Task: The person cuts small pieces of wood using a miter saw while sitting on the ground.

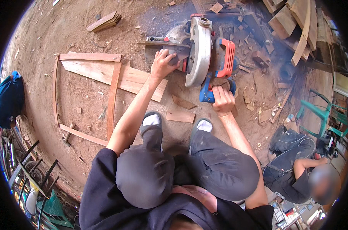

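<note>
A mitre saw (200,48) with a grey blade guard and a blue and red motor housing stands on the ground ahead of my feet. My right hand (223,100) is wrapped round its blue handle. My left hand (165,66) is at the saw's fence (153,44), left of the guard, fingers bent and pressed down. What lies under those fingers, if anything, is hidden. The guard hides the blade. Small wood offcuts (180,116) lie between the saw and my shoes.
A slim wooden frame (114,88) lies left over a plank (133,78), with a hammer (67,134) at its corner. Lumber (287,23) is piled far right. Haze hangs behind the saw. Another person (296,168) sits at right, near a green chair (315,117).
</note>
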`<state>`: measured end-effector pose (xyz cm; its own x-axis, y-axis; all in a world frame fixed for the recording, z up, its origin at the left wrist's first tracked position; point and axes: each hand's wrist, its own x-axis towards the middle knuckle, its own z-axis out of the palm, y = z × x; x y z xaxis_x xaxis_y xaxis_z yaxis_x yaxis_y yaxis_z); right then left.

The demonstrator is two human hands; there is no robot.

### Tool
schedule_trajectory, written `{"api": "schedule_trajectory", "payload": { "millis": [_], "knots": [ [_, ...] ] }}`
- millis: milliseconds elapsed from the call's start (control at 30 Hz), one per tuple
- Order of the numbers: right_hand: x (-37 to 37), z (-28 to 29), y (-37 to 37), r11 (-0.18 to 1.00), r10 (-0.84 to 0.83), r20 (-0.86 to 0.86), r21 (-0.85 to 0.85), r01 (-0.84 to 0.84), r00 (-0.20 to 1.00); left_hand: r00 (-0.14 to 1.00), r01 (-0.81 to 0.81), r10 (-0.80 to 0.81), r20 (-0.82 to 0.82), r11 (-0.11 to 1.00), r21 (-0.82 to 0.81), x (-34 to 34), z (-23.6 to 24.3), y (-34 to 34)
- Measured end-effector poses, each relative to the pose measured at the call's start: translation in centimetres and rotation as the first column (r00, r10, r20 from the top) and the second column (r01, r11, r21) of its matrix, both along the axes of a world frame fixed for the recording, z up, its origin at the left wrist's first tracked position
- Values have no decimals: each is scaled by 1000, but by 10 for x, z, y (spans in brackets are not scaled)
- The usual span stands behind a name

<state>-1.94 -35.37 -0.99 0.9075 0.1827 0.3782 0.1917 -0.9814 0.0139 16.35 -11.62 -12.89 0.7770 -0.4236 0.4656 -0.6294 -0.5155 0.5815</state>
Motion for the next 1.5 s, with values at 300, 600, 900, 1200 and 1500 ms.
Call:
{"api": "schedule_trajectory", "payload": {
  "millis": [300,600,900,1200,1500],
  "knots": [
    [25,98,-2,998,-50,-178,34,57,983,998,-57,57,-4,992,110,-13,7,15],
    [103,186,-20,990,87,12,112,-87,996,995,-94,89,38,988,124,-13,5,15],
    [95,164,-9,996,-50,204,88,32,978,987,-154,148,56,981,114,-26,6,9],
    [93,165,-6,989,-48,162,143,25,986,847,531,-528,-59,836,143,-62,-3,-11],
    [95,163,-7,996,7,189,88,-24,982,930,356,-352,-102,934,27,-114,8,-13]
  ]
}}
